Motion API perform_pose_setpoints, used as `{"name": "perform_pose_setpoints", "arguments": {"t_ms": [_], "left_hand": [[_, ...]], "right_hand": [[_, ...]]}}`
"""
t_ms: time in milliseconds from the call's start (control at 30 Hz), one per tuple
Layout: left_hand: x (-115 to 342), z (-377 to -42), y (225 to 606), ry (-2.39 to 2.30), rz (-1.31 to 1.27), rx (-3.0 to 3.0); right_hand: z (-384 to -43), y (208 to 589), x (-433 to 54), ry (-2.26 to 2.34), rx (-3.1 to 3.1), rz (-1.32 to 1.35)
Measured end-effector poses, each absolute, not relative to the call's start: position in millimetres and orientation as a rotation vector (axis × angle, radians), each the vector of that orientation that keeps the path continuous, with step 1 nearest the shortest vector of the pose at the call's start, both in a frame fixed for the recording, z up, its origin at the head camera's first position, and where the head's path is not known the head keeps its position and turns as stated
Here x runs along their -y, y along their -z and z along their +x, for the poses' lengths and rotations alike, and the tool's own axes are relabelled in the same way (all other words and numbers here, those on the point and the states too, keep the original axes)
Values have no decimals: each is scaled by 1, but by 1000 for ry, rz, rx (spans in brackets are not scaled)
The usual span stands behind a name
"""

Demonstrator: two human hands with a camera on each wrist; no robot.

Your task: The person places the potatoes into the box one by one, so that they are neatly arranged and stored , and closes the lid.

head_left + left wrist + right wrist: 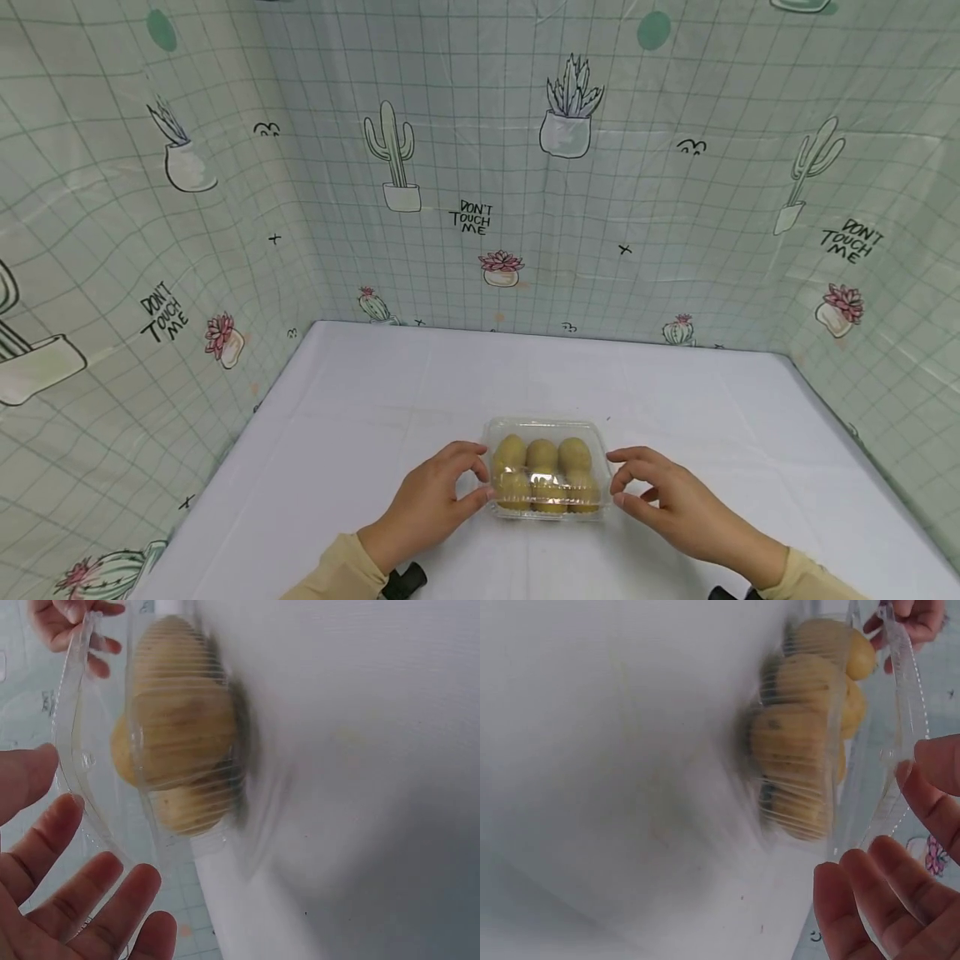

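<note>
A clear plastic container (551, 515) sits on the white table, holding several round yellowish-brown fruits (542, 455). Ribbed walls show in both wrist views, and the fruits stand slightly above the container's rim. Over it is a clear plastic lid (71, 720), its bowed edge apart from the container's rim at the sides. My left hand (435, 496) pinches the lid's left edge between thumb and index finger; the other fingers are spread. At the opposite side my right hand (671, 500) pinches the lid's right edge (911, 697) the same way.
The white tablecloth (420, 367) covers the table. Behind and at both sides hang grid-patterned curtains (450, 150) printed with cacti. Black straps (403, 581) sit at the wrists, by the beige sleeves (341, 571).
</note>
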State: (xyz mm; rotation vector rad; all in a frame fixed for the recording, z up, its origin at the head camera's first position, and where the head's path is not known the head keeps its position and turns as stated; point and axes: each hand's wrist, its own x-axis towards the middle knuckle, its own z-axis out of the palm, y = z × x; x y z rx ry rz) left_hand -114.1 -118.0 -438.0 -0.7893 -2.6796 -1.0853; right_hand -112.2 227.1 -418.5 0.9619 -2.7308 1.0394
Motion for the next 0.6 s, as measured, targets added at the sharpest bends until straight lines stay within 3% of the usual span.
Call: {"name": "perform_pose_setpoints", "arguments": {"t_ms": [600], "left_hand": [[116, -114, 448, 994, -699, 2784]], "right_hand": [[-115, 431, -227, -1116, 2872, 759]]}}
